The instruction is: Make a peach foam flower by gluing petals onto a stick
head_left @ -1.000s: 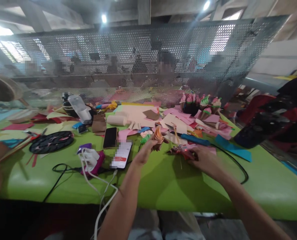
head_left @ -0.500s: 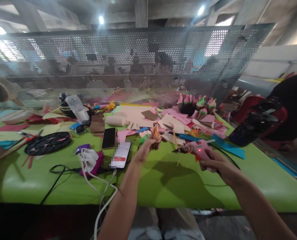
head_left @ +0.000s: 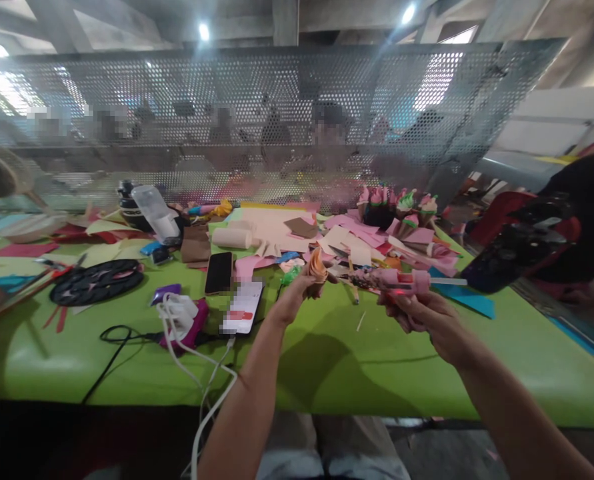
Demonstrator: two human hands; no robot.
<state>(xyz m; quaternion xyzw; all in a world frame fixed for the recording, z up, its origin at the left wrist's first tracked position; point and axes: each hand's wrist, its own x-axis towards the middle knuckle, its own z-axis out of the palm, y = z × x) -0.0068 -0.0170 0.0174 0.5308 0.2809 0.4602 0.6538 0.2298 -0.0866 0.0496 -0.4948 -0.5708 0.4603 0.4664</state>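
My left hand (head_left: pixel 299 293) is closed round the lower part of a small cone (head_left: pixel 317 267) with an orange and cream swirled top, held upright above the green table. In my right hand (head_left: pixel 421 317) is a pink glue gun (head_left: pixel 401 281), its grip wrapped by my fingers, a red light glowing on it and a whitish stick sticking out at its rear. The gun's dark, crusted nozzle points left, and its tip is close to the cone; whether they touch I cannot tell.
Paper and felt scraps (head_left: pixel 351 233) cover the back of the green table (head_left: pixel 327 373). Left of my hands lie two phones, a white plug (head_left: pixel 179 313) with cables and a black round tray (head_left: pixel 97 281). Several finished-looking cones (head_left: pixel 407 202) stand at the back right. Another person's arm shows at far left.
The glue gun has moved left and up to the cone and now lies more level, with its rear stick showing more. My left hand has barely shifted, still holding the cone.
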